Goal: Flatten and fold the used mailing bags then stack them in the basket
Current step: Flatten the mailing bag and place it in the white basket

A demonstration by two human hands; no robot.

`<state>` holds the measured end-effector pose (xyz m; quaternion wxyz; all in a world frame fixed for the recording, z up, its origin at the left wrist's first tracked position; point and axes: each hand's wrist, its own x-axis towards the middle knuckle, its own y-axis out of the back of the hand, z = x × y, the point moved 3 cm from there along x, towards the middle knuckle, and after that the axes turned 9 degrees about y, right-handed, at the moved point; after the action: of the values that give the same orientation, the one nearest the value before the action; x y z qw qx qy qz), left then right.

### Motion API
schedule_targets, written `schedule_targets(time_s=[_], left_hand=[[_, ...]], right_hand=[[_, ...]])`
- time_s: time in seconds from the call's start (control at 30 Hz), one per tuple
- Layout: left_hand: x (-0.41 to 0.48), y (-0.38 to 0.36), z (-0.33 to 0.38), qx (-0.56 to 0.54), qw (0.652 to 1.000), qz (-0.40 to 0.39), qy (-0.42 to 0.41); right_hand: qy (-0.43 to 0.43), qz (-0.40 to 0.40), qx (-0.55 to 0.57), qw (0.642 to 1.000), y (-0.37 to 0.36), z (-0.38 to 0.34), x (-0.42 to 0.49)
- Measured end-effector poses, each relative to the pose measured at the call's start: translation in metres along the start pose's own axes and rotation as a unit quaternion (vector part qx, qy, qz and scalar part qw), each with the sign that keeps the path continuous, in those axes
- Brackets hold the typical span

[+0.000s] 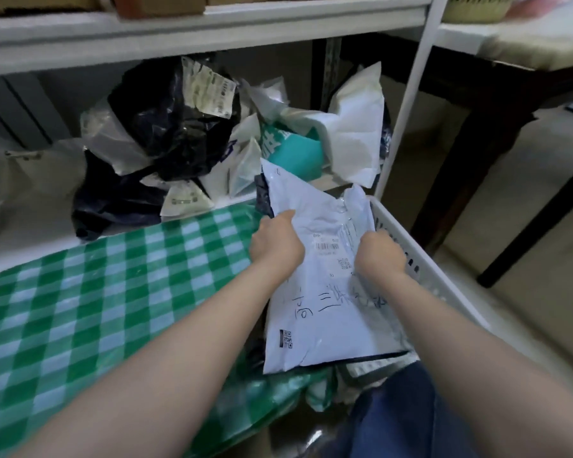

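White plastic mailing bag (325, 292) lying over white basket (444, 276), beside green checked worktop (96, 309). Left hand (277, 241) and right hand (382, 252) pinching its far edge, fingers closed on plastic. Best to press flat outward (air trapped, probably) before folding.

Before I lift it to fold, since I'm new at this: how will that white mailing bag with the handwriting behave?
The white mailing bag is probably floppy: it creases under both hands. It is likely light, since it looks flat and empty. Its glossy film may slip.
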<state>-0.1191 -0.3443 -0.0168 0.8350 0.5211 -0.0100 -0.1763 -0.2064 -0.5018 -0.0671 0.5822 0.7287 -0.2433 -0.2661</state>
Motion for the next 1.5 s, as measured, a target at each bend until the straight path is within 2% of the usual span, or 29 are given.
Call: schedule_targets(time_s=[0.13,0.3,0.47,0.63,0.7,0.77,0.87,0.97,1.07,1.17,1.27,1.33,1.5], left_hand=[[0.029,-0.061,0.034,-0.03,0.998,-0.055,-0.007],[0.045,-0.145,0.04,-0.071,0.986,-0.152,0.009],[0.072,-0.207,0.037,-0.044,0.965,-0.249,0.065],[0.11,-0.249,0.029,-0.005,0.958,-0.274,0.085],[0.117,-0.263,0.023,0.05,0.947,-0.291,0.131],[0.118,-0.269,0.022,0.118,0.938,-0.288,0.152],[0.114,-0.272,0.031,0.172,0.938,-0.281,0.105],[0.11,-0.258,0.045,0.184,0.946,-0.264,0.047],[0.105,-0.226,0.051,0.189,0.958,-0.215,0.0],[0.097,-0.175,0.045,0.16,0.98,-0.1,-0.055],[0.089,-0.12,0.024,0.154,0.984,-0.007,-0.091],[0.083,-0.084,0.0,0.157,0.985,0.018,-0.068],[0.065,0.004,-0.079,0.123,0.991,0.052,0.021]], right_hand=[[-0.026,-0.018,-0.039,0.999,-0.012,0.043,0.036],[-0.048,-0.051,-0.058,0.996,-0.054,0.094,0.073],[-0.059,-0.116,-0.054,0.99,-0.11,0.123,0.109],[-0.039,-0.112,-0.018,0.993,-0.16,0.129,0.152],[-0.035,-0.15,0.002,0.988,-0.183,0.131,0.167],[-0.047,-0.203,-0.016,0.978,-0.204,0.128,0.171],[-0.042,-0.28,-0.04,0.958,-0.221,0.115,0.164],[0.023,-0.336,-0.023,0.941,-0.215,0.099,0.161],[0.098,-0.367,0.013,0.925,-0.184,0.084,0.153],[0.112,-0.334,0.04,0.935,-0.145,0.069,0.137],[0.106,-0.267,0.06,0.956,-0.11,0.046,0.122],[0.1,-0.212,0.083,0.969,-0.083,0.024,0.109],[0.141,-0.112,0.188,0.966,-0.024,-0.055,0.075]])
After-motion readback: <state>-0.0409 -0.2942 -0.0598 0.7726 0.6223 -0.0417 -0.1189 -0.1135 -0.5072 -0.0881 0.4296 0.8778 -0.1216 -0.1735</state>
